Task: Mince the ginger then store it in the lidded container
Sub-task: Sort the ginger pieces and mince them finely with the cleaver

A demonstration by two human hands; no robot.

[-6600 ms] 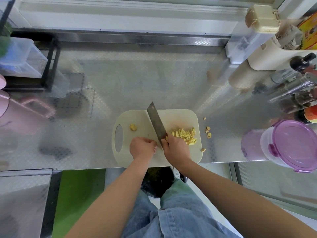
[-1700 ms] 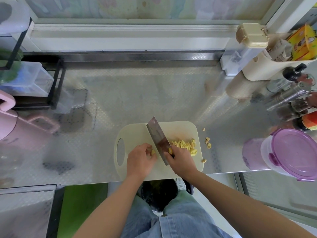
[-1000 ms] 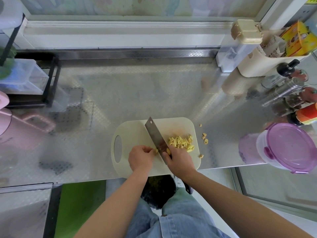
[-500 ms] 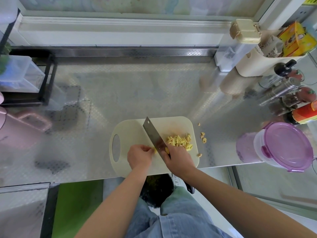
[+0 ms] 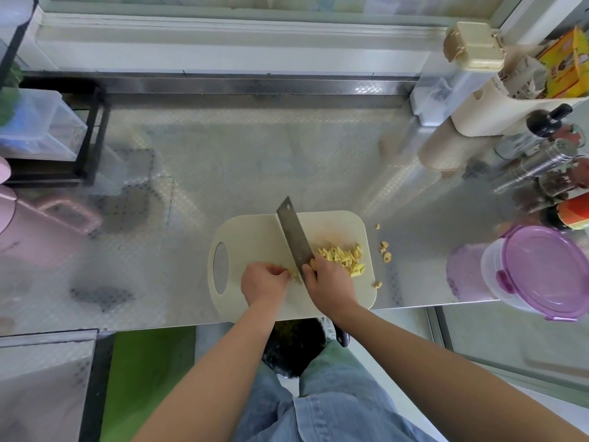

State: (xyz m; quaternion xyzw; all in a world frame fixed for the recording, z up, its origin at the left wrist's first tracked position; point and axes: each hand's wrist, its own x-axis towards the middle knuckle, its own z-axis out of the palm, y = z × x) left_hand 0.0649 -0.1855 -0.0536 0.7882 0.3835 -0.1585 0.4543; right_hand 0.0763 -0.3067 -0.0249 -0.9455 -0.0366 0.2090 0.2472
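Cleaver (image 5: 294, 237): held by the right grip (image 5: 330, 283), whose fingers are curled round the handle end. The blade slants away and leftward from that grip, edge down on the cutting board (image 5: 251, 237).
Left grip (image 5: 263, 283): fingers curled, pinching a small ginger piece (image 5: 291, 275) on the board, just left of the blade and close beside the right grip.
Cut ginger (image 5: 342, 258): yellow heap on the board, just beyond and right of the right grip.
Stray bits (image 5: 385, 252): on the table (image 5: 255, 154), past the board's right edge, right of the right grip.
Lidded container (image 5: 538, 271): purple lid on, well right of the right grip, at the table's near edge.
Edges: the board's near edge reaches the table's near edge, under both wrists.
Open room: bare steel runs beyond both grips to the back rail, and left of the left grip to a black rack (image 5: 92, 138).
Writing: a yellow box (image 5: 567, 71), far beyond and right, carries print too small to read. The orange-labelled bottle (image 5: 573, 215) is likewise unreadable.
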